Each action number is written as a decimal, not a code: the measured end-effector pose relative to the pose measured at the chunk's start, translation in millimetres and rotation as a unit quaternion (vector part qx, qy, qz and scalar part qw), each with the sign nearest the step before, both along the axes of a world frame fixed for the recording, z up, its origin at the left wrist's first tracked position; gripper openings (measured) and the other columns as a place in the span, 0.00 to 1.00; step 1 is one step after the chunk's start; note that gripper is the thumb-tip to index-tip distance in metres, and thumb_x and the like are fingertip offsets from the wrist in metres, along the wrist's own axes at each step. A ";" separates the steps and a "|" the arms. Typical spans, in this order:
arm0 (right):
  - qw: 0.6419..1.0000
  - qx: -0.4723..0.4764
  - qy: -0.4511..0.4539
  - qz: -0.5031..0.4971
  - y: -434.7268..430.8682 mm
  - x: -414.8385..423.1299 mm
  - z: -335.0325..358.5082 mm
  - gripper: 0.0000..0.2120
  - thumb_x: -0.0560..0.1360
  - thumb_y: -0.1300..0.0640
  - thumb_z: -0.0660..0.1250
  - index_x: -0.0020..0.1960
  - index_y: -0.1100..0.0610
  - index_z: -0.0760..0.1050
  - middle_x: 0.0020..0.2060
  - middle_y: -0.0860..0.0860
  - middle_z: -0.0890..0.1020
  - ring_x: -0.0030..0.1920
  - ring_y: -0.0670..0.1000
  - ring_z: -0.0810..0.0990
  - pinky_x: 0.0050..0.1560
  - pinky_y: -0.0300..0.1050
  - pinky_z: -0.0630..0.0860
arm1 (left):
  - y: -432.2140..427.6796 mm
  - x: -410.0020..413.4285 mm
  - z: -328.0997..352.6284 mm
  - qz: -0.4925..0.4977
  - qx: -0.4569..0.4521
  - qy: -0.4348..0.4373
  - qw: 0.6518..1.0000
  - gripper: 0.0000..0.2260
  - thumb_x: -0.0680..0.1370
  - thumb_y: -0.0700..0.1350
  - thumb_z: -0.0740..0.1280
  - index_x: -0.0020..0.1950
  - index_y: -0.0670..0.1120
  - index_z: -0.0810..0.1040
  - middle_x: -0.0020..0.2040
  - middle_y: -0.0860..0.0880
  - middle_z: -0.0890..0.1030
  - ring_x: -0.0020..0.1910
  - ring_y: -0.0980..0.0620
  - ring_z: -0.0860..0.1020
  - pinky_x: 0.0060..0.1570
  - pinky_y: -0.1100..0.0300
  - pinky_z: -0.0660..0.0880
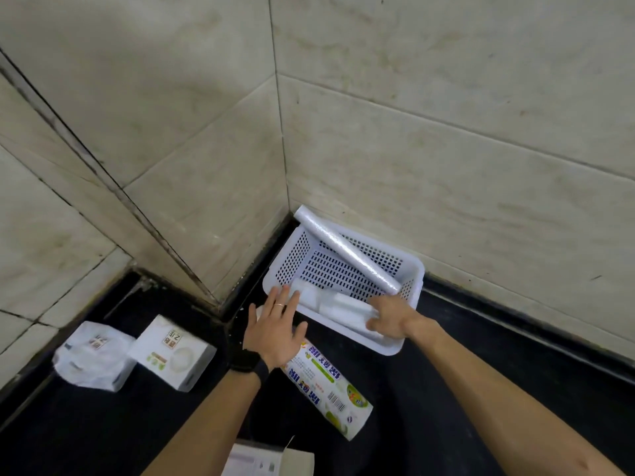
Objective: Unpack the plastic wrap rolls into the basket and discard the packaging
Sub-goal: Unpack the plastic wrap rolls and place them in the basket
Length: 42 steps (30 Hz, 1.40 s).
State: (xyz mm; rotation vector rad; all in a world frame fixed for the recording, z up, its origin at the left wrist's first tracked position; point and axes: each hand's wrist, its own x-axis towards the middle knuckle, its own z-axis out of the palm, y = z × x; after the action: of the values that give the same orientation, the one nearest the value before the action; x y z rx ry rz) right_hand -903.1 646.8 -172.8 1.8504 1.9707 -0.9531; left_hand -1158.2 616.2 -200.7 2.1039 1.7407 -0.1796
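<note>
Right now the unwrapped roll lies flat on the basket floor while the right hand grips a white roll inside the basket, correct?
Not flat. In the head view the unwrapped roll slants, its far end propped over the basket rim at the wall corner. The right hand does grip a white roll inside.

Printed packaging (326, 393) carries a barcode and Chinese characters – upside down, like the white box's (171, 352) – none legible

We see dim, flat light, tile lines bowed by the wide lens, soft blur throughout, faint sheen on the roll (347, 249).
</note>
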 end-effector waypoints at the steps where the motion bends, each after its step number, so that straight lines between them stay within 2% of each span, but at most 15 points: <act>1: 0.999 -0.022 -0.030 0.016 2.1 -3.1 -2.4 0.07 0.75 0.55 0.66 0.52 0.55 0.73 0.49 0.51 0.78 0.50 0.54 0.78 0.50 0.46 0.75 | 0.5 -1.6 -0.8 -0.005 0.001 0.002 1.000 0.31 0.82 0.60 0.51 0.80 0.54 0.41 0.81 0.53 0.39 0.79 0.51 0.38 0.76 0.39 0.43; 3: 0.992 -0.045 -0.107 0.050 7.9 -7.2 -5.0 0.14 0.74 0.54 0.66 0.59 0.55 0.75 0.56 0.53 0.80 0.55 0.55 0.78 0.57 0.47 0.76 | 3.1 -3.3 1.1 -0.012 0.003 0.004 1.000 0.33 0.81 0.61 0.53 0.80 0.53 0.41 0.81 0.53 0.39 0.79 0.51 0.37 0.75 0.39 0.43; 6: 0.980 -0.021 -0.181 0.079 20.0 -6.7 -0.1 0.25 0.69 0.51 0.72 0.64 0.54 0.72 0.60 0.53 0.75 0.64 0.56 0.73 0.65 0.52 0.70 | 8.8 2.2 6.1 -0.012 0.009 -0.005 1.000 0.33 0.81 0.61 0.54 0.80 0.53 0.40 0.81 0.53 0.39 0.79 0.51 0.37 0.75 0.39 0.43; 9: 0.992 -0.002 -0.121 0.046 18.4 -8.6 6.3 0.37 0.66 0.53 0.73 0.72 0.52 0.64 0.64 0.52 0.73 0.64 0.56 0.74 0.61 0.53 0.75 | 4.2 4.2 6.0 -0.015 0.009 -0.006 1.000 0.34 0.81 0.60 0.55 0.80 0.53 0.40 0.81 0.53 0.38 0.79 0.51 0.37 0.75 0.39 0.43; 11: 0.998 -0.033 -0.056 0.021 15.3 -21.9 -6.7 0.40 0.69 0.52 0.69 0.77 0.50 0.56 0.67 0.52 0.72 0.65 0.57 0.74 0.60 0.52 0.76 | 1.2 -4.0 -5.8 -0.017 -0.015 0.009 1.000 0.35 0.81 0.60 0.56 0.80 0.53 0.39 0.81 0.53 0.37 0.79 0.51 0.36 0.75 0.39 0.43; 14: 0.999 -0.050 -0.019 -0.013 3.1 -25.5 -13.7 0.35 0.72 0.50 0.64 0.76 0.49 0.58 0.67 0.54 0.72 0.64 0.58 0.74 0.62 0.54 0.74 | -3.5 -5.1 -9.2 -0.008 -0.007 0.002 1.000 0.36 0.80 0.61 0.56 0.80 0.52 0.39 0.80 0.52 0.37 0.79 0.51 0.35 0.75 0.39 0.43; 16: 0.997 -0.065 -0.016 -0.025 1.7 -22.4 -13.8 0.35 0.71 0.45 0.63 0.76 0.46 0.57 0.69 0.55 0.70 0.65 0.59 0.73 0.63 0.57 0.72 | -3.6 -1.0 -8.4 -0.011 -0.002 -0.002 1.000 0.37 0.80 0.61 0.56 0.80 0.52 0.39 0.80 0.52 0.37 0.79 0.50 0.35 0.75 0.39 0.43; 19: 0.992 -0.084 0.047 -0.079 3.8 -23.0 -12.3 0.37 0.74 0.43 0.63 0.78 0.41 0.51 0.76 0.54 0.63 0.72 0.60 0.67 0.67 0.58 0.66 | -1.7 0.0 -8.1 -0.010 0.003 -0.001 1.000 0.37 0.80 0.62 0.56 0.81 0.52 0.39 0.81 0.52 0.37 0.79 0.50 0.35 0.75 0.39 0.44; 22: 0.994 -0.019 0.063 -0.091 3.2 -23.9 -16.5 0.35 0.75 0.39 0.62 0.78 0.42 0.54 0.76 0.53 0.63 0.72 0.58 0.67 0.70 0.57 0.66 | 0.3 0.4 -7.7 -0.007 0.005 -0.001 1.000 0.37 0.80 0.61 0.57 0.80 0.52 0.39 0.81 0.51 0.37 0.79 0.50 0.35 0.75 0.39 0.44; 25: 0.999 0.038 0.020 -0.030 -4.0 -23.5 -22.9 0.29 0.76 0.49 0.64 0.75 0.49 0.61 0.69 0.54 0.73 0.63 0.57 0.76 0.63 0.55 0.75 | -1.0 2.1 -9.9 -0.003 0.009 -0.001 1.000 0.37 0.80 0.61 0.57 0.80 0.51 0.39 0.81 0.51 0.38 0.79 0.49 0.35 0.76 0.39 0.45; 28: 0.998 0.057 0.004 -0.006 -4.6 -20.7 -25.2 0.23 0.77 0.55 0.65 0.71 0.51 0.67 0.63 0.54 0.78 0.58 0.56 0.79 0.58 0.54 0.78 | -1.5 3.4 -11.8 -0.001 0.013 0.000 1.000 0.37 0.80 0.61 0.57 0.80 0.50 0.39 0.81 0.50 0.37 0.78 0.49 0.35 0.75 0.39 0.45; 34: 0.997 0.081 0.010 -0.011 -11.2 -11.2 -25.2 0.27 0.78 0.55 0.63 0.76 0.50 0.62 0.66 0.54 0.75 0.61 0.57 0.78 0.60 0.52 0.77 | -1.6 0.8 -11.9 -0.013 0.013 0.019 1.000 0.37 0.80 0.58 0.57 0.80 0.51 0.37 0.80 0.51 0.36 0.78 0.49 0.34 0.75 0.38 0.43; 38: 0.991 0.121 0.044 -0.030 -30.1 -10.2 -20.3 0.22 0.79 0.52 0.62 0.73 0.53 0.68 0.67 0.53 0.75 0.63 0.56 0.77 0.64 0.51 0.75 | -0.2 -3.1 -7.3 -0.029 0.023 0.023 0.999 0.35 0.81 0.53 0.58 0.80 0.52 0.39 0.81 0.50 0.38 0.79 0.49 0.36 0.75 0.39 0.41; 42: 0.976 0.178 0.111 -0.059 -55.2 -16.5 -9.1 0.18 0.80 0.53 0.62 0.69 0.53 0.73 0.67 0.50 0.76 0.65 0.53 0.75 0.67 0.44 0.70 | -6.0 -10.4 1.8 -0.022 0.041 -0.004 0.999 0.33 0.80 0.51 0.59 0.81 0.55 0.45 0.81 0.50 0.42 0.80 0.48 0.39 0.76 0.42 0.41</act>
State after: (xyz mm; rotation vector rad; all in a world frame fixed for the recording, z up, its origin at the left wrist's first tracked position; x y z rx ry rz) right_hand -919.6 591.6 -181.9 2.1515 2.3131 -0.9218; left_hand -1168.6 610.2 -198.9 2.1991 1.7269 -0.1131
